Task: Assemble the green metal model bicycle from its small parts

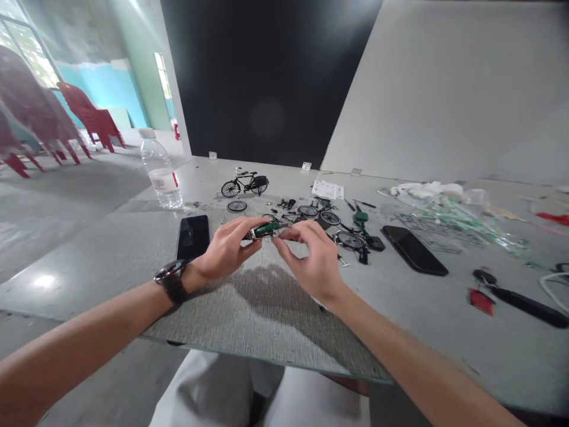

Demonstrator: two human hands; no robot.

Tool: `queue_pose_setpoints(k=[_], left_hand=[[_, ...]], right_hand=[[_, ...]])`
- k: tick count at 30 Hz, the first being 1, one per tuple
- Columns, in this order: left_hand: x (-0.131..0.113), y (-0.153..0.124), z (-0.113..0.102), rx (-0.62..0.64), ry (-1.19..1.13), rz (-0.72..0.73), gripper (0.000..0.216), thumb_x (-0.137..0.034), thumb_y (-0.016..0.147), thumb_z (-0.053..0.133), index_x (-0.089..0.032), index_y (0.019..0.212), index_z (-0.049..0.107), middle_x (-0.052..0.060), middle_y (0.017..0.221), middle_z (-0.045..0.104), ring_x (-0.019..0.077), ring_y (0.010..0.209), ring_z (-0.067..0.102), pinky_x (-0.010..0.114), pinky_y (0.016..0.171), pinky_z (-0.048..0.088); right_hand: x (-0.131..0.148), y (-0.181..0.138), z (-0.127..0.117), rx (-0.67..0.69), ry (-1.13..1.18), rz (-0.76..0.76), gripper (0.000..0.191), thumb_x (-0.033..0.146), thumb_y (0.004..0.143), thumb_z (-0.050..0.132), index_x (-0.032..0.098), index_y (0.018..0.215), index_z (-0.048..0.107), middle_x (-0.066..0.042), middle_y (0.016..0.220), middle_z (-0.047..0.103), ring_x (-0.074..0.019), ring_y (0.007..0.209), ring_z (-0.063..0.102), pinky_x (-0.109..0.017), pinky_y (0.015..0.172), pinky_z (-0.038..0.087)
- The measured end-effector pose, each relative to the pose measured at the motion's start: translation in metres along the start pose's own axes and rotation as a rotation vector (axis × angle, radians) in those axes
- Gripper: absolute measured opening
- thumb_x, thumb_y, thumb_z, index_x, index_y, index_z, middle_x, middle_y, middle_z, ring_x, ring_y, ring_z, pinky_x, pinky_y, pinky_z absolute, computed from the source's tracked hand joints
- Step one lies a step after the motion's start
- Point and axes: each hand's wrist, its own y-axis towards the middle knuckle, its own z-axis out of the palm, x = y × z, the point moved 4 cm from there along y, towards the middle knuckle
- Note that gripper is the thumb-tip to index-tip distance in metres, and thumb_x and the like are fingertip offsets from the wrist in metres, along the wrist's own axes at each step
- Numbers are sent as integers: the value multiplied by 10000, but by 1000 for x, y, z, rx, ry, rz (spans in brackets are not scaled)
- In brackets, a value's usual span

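Live over the woven grey mat (262, 308): the left hand (226, 249) and right hand (309, 258) pinch a small green-and-silver bicycle model part (267, 230) between them, a black phone (192, 237) at the mat's left edge, an assembled miniature bicycle (244, 185) beyond it

The held part (267, 230) is dark green and silver. The woven mat (262, 308) is speckled grey; the chairs (91, 115) are red.

The small part (267, 230) looks like glossy green plastic with bright metal. A phone (414, 249) has smooth, glossy black glass, the bottle (160, 172) is clear plastic, and the mat (262, 308) is rough woven cloth.
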Motion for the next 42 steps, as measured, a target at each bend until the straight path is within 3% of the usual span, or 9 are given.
queue_pose_setpoints(k=[3, 18, 23, 31, 38, 42], left_hand=[[-1, 0, 3, 10, -9, -2, 372, -131, 912, 605, -151, 1280, 557, 119, 1137, 703, 204, 1048, 670, 366, 897, 565], [-20, 3, 7, 62, 17, -36, 582, -91, 922, 548, -125, 1467, 347, 213, 1404, 570, 254, 1259, 611, 402, 1006, 564], [-22, 6, 4, 96, -49, -11, 613, -101, 924, 555, -116, 1490, 322, 223, 1426, 549, 253, 1314, 567, 390, 1053, 536], [-18, 3, 5, 92, -217, 44, 675, -139, 906, 640, -155, 1502, 324, 211, 1456, 528, 245, 1271, 602, 390, 1003, 577], [-14, 3, 2, 108, -185, 126, 774, -274, 840, 764, -199, 1500, 366, 195, 1431, 557, 265, 1256, 603, 432, 977, 579], [-12, 4, 1, 51, -148, 173, 801, -326, 810, 788, -214, 1496, 390, 186, 1412, 576, 280, 1275, 586, 503, 1034, 523]], right_hand=[[3, -2, 8, 51, -13, -13, 64, 273, 947, 620, 221, 911, 630, -50, 836, 662, -195, 810, 621, -363, 752, 538], [9, -1, 3, -31, -39, -77, 109, 219, 975, 557, 235, 1001, 662, -82, 942, 700, -214, 849, 660, -381, 757, 569], [7, -1, 1, -30, -23, -92, 129, 204, 977, 531, 235, 1022, 647, -93, 967, 692, -231, 892, 660, -392, 770, 565], [6, 0, -6, -3, 24, -103, 106, 174, 992, 480, 229, 982, 570, -76, 931, 647, -190, 816, 602, -339, 698, 493], [0, 0, -2, 89, 271, 41, 240, 248, 1033, 417, 217, 808, 492, -4, 750, 495, -142, 679, 465, -293, 636, 394], [-8, -2, 3, 136, 528, 209, 135, 326, 1037, 451, 239, 959, 520, 7, 824, 513, -125, 681, 489, -272, 624, 421]])
